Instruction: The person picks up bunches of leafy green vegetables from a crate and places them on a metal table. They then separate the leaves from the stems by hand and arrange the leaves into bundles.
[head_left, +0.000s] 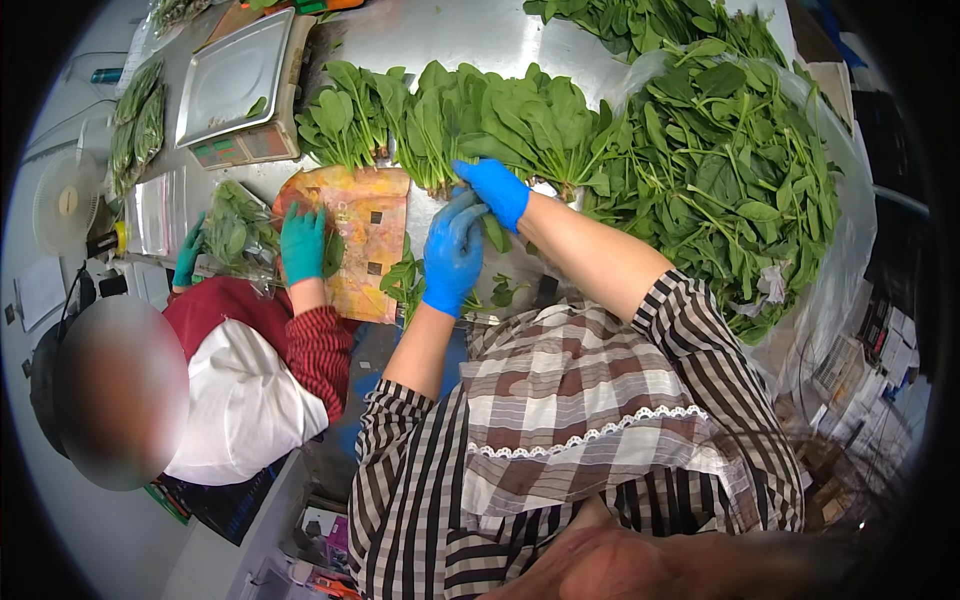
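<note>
In the middle of the view, my right hand (496, 193), in a blue glove, reaches to the root ends of a row of spinach bunches (435, 127). My left hand (452, 255), gloved in blue too, lies just below it, its fingertips close under the right ones. The two hands overlap in view, so what lies between their fingers is hidden. A spinach leaf (496, 234) shows under my right hand. Loose spinach (405, 279) lies beside my left hand, near the table's front edge.
A large pile of spinach (720, 172) fills a clear plastic bag (855, 217) on the right. To the left, a co-worker's green-gloved hand (304, 244) is by a bagged bunch of greens (236, 229) and a stained yellow-orange sheet (367, 225). A weighing scale (236, 71) stands behind.
</note>
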